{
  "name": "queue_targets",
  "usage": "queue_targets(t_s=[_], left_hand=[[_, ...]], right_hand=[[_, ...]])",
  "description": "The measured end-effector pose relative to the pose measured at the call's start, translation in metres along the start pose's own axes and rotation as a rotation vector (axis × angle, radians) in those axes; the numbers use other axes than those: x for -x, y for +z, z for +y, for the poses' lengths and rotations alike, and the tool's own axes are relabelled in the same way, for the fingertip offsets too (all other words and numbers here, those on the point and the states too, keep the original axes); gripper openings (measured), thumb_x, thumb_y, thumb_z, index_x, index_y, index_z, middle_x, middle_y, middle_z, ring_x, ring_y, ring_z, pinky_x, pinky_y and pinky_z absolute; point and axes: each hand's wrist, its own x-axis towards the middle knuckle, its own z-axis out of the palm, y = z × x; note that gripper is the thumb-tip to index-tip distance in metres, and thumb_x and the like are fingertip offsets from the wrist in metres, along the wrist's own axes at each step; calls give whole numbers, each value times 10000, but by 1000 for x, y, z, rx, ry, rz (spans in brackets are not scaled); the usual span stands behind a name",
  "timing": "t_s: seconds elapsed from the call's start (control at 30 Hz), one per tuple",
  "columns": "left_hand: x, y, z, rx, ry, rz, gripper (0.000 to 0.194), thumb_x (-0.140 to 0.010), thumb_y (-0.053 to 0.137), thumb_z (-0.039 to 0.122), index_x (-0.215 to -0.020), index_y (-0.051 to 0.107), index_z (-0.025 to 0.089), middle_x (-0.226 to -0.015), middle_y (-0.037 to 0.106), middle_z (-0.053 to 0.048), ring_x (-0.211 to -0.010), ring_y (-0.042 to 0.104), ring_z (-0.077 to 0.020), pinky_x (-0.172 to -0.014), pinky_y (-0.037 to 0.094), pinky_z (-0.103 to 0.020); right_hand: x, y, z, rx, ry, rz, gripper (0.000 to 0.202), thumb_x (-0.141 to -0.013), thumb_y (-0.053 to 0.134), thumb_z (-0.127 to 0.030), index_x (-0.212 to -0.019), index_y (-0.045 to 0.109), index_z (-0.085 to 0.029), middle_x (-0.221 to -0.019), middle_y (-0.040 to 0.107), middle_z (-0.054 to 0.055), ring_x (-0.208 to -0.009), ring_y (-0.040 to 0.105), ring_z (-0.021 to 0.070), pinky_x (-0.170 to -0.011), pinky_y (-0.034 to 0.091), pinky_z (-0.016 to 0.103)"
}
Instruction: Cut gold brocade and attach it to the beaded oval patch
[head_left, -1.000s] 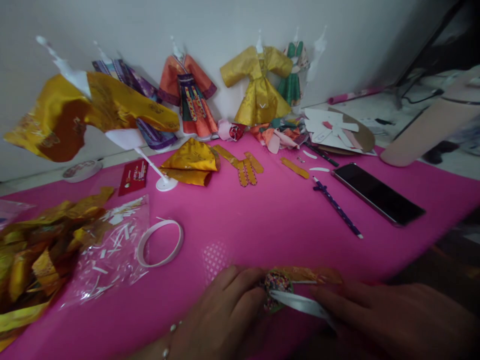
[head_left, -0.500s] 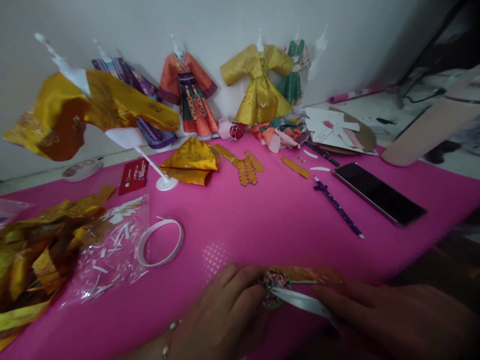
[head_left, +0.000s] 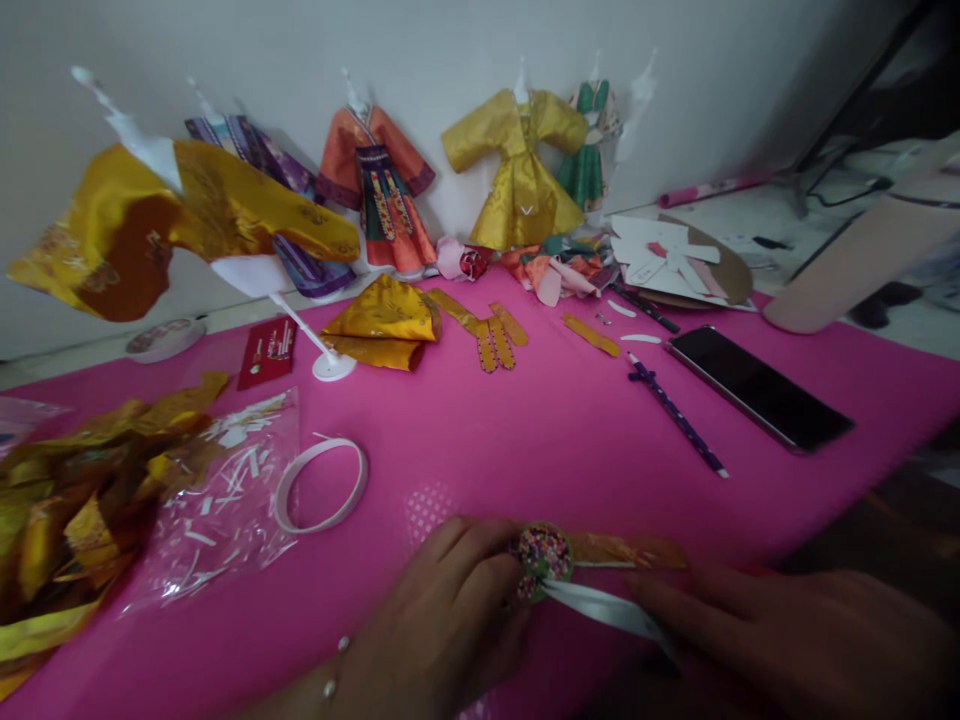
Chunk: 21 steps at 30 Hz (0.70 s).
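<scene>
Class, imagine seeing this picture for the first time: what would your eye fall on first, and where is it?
Probably the bright pink table across the middle, with the large gold robe on a tilted stand at its left. Small outfits, such as the yellow dress, stand against the wall behind. Near the front edge, the left hand holds a round dish of colourful beads.

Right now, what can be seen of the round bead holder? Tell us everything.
The round bead holder shows a green rim around tiny multicoloured beads; its material is unclear. The left hand grips its left edge, hiding part of it. A pale pointed tool in the right hand reaches its near side. It appears beside the golden strip's left end; its exact tilt is unclear.
</scene>
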Motion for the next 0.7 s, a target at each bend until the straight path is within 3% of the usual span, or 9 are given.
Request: queue_targets(t_s=[0.13,0.3,0.43,0.6,0.7], left_hand=[[1,0,-3,12,-27,-25,241,-904,619,85,-1114,542,173,-1134,664,-105,-979,628,-214,-824,580,-370],[1,-1,-3,2,-27,-32,236,-901,616,78,-1108,550,167,-1126,664,-109,-968,634,-213,-820,577,-368],[0,-3,-2,4,-14,-9,216,-899,603,65,-1084,545,162,-1125,661,-110,-972,624,-212,-825,572,-363],[-2,-3,-2,-15,-23,1,204,-898,583,58,-1065,539,168,-1102,673,-107,-940,630,-211,-795,579,-361],[-1,-1,-2,-23,-22,2,223,-892,590,62,-1078,542,175,-1108,674,-107,-945,635,-213,-801,580,-364]], right_hand=[[0,-1,1,39,-32,-19,487,-760,423,-109,-1190,576,-279,-900,771,-34,-409,639,147,-326,306,327],[5,1,2,73,-9,-60,544,-782,440,-144,-1306,533,-256,-969,777,-20,-418,644,129,-322,311,315],[5,2,2,86,-8,-81,539,-771,450,-159,-1287,556,-273,-905,773,-38,-393,629,125,-307,298,312],[5,0,1,49,-5,-77,567,-779,436,-151,-1326,532,-263,-1101,761,5,-443,663,133,-320,391,268],[5,0,1,58,-3,-51,565,-793,440,-149,-1338,540,-263,-1062,771,14,-457,677,150,-312,402,260]])
